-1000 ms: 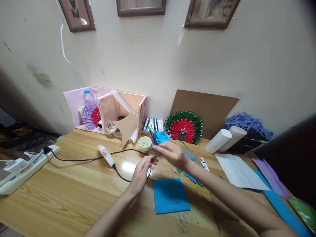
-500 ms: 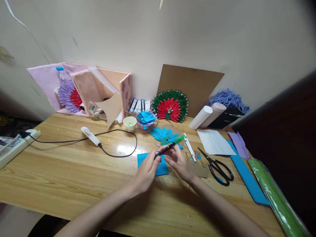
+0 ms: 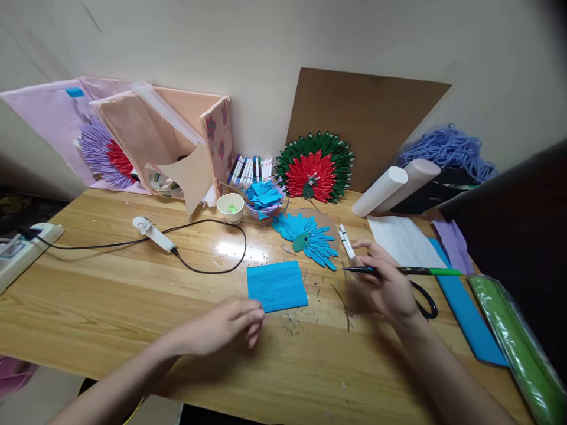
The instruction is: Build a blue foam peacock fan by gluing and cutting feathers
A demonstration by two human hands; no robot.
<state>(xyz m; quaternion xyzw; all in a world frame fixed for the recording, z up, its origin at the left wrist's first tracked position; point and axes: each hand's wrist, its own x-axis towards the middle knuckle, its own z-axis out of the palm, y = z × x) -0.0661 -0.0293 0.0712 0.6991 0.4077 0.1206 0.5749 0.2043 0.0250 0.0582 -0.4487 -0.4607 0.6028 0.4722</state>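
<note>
My right hand [image 3: 387,280] is closed around a slim dark marker pen [image 3: 416,271] with a green end, its pointed tip facing left. Just below the lower-left corner of a folded sheet of blue crepe paper [image 3: 277,286] is my left hand [image 3: 233,321], its fingers curled in; what they hold, if anything, is hidden. Behind the paper lies a blue feathered bird craft [image 3: 305,236] with a green body. White markers [image 3: 346,241] rest beside my right hand. Black scissors [image 3: 427,301] are partly hidden behind that hand and wrist.
A white paper cup [image 3: 230,208] and a tub of blue scraps [image 3: 261,203] stand at the back. A glue gun [image 3: 153,234] and its cord lie left. A red and green peacock craft [image 3: 314,168] leans on brown board [image 3: 367,112]. Green wrapped paper [image 3: 509,336] lies right.
My hands have separated. The right hand has carried the marker pen rightward over the scissors, and the left has dropped to the blue paper's near corner. The view has shifted closer and down.
</note>
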